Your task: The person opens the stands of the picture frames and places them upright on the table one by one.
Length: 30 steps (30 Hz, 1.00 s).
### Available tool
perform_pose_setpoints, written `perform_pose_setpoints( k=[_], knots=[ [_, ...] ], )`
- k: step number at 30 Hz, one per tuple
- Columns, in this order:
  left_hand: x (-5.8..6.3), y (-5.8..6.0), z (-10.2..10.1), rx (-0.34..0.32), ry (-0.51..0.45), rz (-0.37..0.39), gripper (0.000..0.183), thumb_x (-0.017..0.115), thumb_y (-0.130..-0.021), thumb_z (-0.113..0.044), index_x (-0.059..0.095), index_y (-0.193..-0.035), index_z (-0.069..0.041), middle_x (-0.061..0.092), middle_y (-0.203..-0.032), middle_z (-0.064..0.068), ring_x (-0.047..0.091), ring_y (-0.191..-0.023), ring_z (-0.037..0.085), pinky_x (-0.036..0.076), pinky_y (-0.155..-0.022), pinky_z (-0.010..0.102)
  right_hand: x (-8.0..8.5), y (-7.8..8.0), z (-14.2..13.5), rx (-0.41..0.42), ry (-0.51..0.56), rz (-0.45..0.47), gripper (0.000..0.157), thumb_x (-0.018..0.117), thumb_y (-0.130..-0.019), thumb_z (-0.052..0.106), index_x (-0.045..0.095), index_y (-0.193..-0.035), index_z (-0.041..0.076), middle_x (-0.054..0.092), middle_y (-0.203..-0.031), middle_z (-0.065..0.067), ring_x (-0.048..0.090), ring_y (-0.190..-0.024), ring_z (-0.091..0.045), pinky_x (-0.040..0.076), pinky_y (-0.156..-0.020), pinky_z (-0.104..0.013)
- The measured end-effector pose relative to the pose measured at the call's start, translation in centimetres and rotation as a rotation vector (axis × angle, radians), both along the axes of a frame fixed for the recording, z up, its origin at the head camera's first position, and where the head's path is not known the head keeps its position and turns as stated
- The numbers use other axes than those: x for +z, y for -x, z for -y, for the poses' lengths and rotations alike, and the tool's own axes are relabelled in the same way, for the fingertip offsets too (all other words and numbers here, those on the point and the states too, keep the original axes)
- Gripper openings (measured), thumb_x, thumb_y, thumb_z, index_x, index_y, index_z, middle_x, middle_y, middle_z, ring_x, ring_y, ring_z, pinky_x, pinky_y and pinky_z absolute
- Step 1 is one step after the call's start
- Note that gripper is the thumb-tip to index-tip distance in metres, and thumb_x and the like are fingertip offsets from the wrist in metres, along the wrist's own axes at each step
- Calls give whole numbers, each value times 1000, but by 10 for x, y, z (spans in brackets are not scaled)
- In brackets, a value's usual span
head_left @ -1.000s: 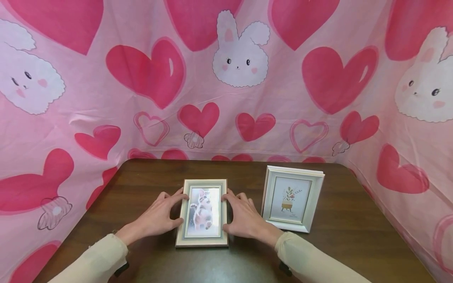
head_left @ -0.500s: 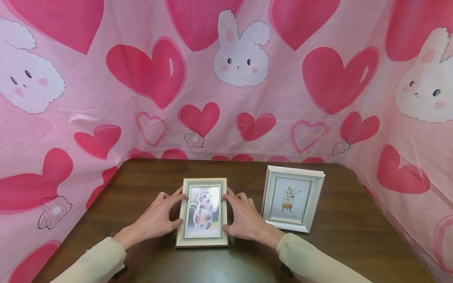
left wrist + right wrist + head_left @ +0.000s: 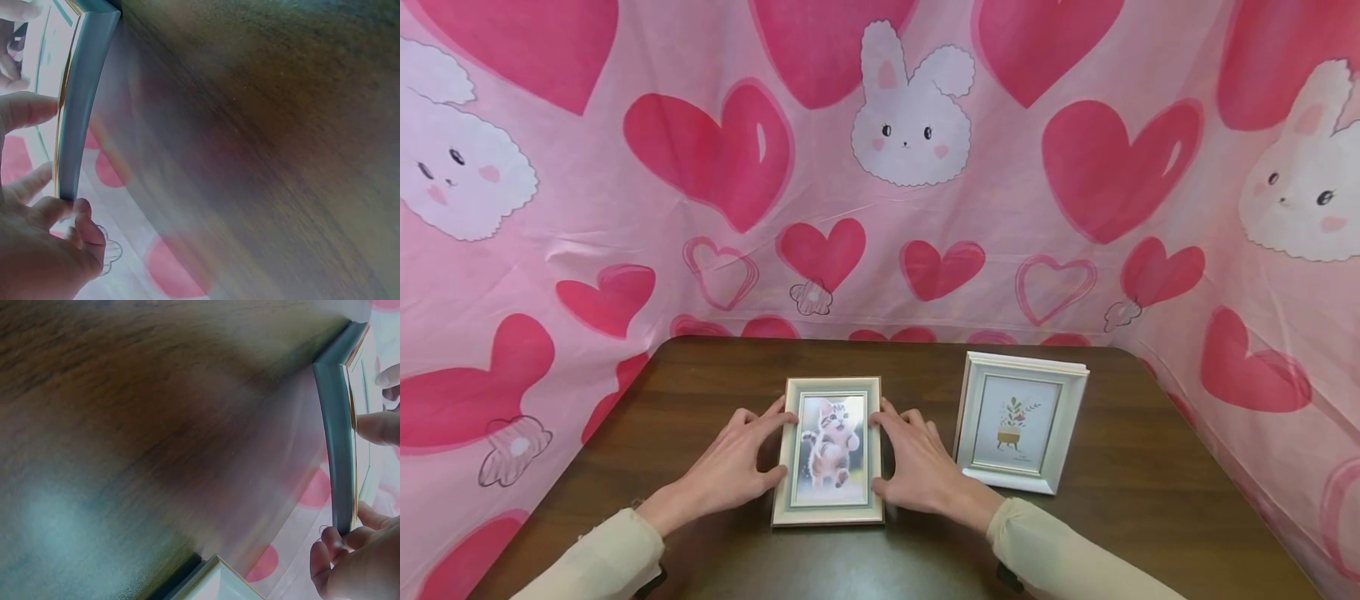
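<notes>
Framed kitten picture (image 3: 832, 450), upright in format with a pale cream-and-silver border, sits near the middle of a dark brown wooden table (image 3: 850, 567), its front facing the wearer of the head camera. The wrist views show it leaning back at a slant, with its lower end down by the tabletop. Two bare hands grasp it, one at each side. The left hand (image 3: 726, 458) grips the left edge, thumb lower and fingers higher. The right hand (image 3: 921, 462) grips the right edge in a mirrored pose. Cream sleeves (image 3: 1067, 550) cover both forearms, and something dark shows beneath each cuff.

Just beyond the right hand, a second frame (image 3: 1021, 423) stands tilted back on the table. It is white and silver, and shows a drawing of a leafy plant in a legged, yellow-brown pot. Pink cloth (image 3: 835, 196), printed with hearts and white rabbit faces, surrounds the table's back and sides.
</notes>
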<state>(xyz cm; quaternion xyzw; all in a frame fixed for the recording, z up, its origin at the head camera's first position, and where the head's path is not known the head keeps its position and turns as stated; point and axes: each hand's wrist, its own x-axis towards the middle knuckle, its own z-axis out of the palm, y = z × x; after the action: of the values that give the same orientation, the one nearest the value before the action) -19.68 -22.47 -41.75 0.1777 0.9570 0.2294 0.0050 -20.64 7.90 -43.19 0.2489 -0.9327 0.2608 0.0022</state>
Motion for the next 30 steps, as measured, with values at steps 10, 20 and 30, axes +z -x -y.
perform_pose_setpoints(
  k=[10, 20, 30],
  knots=[
    [-1, -4, -2, 11, 7, -33, 71, 91, -81, -23, 61, -146, -18, 35, -168, 8, 43, -99, 19, 44, -71, 32, 1, -2, 0, 2, -13, -17, 76, 86, -77, 39, 55, -144, 18, 34, -168, -12, 48, -122, -25, 40, -96, -46],
    [-2, -9, -2, 3, 13, -67, 70, 90, -81, -23, 61, -145, -17, 34, -168, 10, 43, -99, 19, 44, -71, 31, 0, -4, 0, 10, -19, -63, 77, 86, -77, 39, 55, -143, 17, 35, -168, -12, 49, -122, -25, 41, -97, -47],
    [-3, -10, -2, 14, 26, -76, 72, 90, -82, -26, 60, -147, -18, 33, -169, 6, 43, -101, 17, 44, -72, 30, -1, -6, 0, 18, -8, -68, 78, 87, -77, 38, 54, -145, 16, 34, -169, -11, 49, -123, -25, 40, -100, -48]
  ],
)
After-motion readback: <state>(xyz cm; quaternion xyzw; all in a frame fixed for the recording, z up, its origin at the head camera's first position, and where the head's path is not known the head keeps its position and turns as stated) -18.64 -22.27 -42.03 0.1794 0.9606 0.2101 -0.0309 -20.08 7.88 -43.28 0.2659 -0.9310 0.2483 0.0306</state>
